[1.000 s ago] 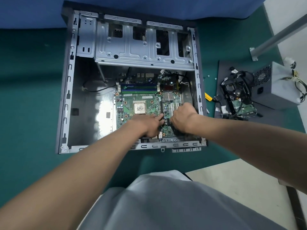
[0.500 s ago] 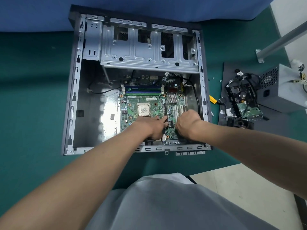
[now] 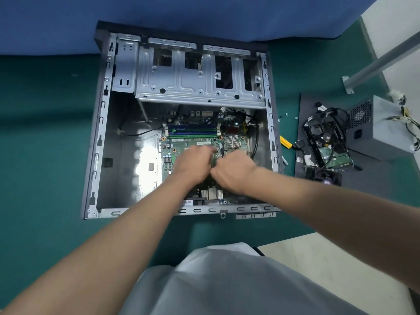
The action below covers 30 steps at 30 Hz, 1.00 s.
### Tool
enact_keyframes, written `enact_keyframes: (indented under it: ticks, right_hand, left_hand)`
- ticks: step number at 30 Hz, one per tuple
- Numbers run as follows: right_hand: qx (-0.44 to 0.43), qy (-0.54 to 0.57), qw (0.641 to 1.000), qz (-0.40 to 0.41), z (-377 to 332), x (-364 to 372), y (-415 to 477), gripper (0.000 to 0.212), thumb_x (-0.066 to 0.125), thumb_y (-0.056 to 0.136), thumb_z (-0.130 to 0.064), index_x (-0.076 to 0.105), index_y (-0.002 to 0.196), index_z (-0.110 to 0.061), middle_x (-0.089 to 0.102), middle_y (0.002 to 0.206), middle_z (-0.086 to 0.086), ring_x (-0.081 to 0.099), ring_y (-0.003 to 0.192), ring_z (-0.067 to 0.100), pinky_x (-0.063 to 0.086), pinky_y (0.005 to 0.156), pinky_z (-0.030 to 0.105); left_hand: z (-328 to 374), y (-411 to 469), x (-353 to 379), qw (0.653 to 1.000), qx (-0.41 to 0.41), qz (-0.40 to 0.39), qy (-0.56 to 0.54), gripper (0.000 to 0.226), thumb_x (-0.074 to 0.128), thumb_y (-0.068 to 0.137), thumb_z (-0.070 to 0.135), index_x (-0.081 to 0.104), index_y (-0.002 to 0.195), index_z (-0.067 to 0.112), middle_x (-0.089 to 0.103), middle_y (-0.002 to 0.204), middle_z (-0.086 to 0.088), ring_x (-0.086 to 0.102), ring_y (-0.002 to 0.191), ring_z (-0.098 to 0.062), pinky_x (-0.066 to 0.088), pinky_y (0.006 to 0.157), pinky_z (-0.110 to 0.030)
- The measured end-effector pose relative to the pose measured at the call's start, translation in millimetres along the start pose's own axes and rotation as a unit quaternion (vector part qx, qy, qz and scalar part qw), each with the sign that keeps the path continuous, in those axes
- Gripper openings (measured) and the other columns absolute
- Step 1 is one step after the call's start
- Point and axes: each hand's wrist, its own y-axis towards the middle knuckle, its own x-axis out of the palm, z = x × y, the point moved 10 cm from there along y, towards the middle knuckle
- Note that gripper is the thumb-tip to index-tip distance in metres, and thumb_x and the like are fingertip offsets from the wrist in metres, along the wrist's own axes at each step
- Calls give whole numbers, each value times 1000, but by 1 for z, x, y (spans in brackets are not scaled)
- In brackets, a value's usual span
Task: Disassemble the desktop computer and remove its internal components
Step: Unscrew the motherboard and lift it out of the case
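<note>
The computer case (image 3: 100, 133) is lying open on the table (image 3: 45, 144), with the motherboard (image 3: 179, 142) sitting inside. The left hand (image 3: 193, 163) and right hand (image 3: 234, 172) are working together over it, too blurred for me to tell their grip. Lifting evenly, clear of the cables (image 3: 255, 142), seems wise.

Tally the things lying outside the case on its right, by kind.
Power supply: 1
Hard drive in a black caddy: 1
Black fan: 1
Yellow-handled tool: 1
Dark panel under them: 1
Total: 5
Loose screws by the case are too small to count.
</note>
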Motion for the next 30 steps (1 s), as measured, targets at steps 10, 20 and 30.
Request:
enact_keyframes:
  ticks: [10,20,30]
  right_hand:
    - [-14,344,938,31,-19,-3,9,25,43,95,-18,53,116,-10,59,116,15,55,101,32,45,91,45]
    - [-85,396,914,-12,-11,4,-14,27,46,96,-29,58,118,-18,59,120,5,51,112,25,41,96,45]
    - [61,282,956,57,63,-15,-36,16,45,96,-27,55,92,-15,59,98,5,56,91,26,46,75,37]
  left_hand:
    - [106,9,-19,939,315,-57,122,47,52,96,43,45,141,33,24,158,9,16,146,-13,6,117,-39]
    - [92,14,-14,840,370,67,392,31,49,90,23,69,114,22,48,143,6,41,127,-22,14,116,-43]
    - [97,28,-39,891,327,107,297,24,48,93,7,62,113,5,51,139,-5,47,122,-24,47,76,-33]
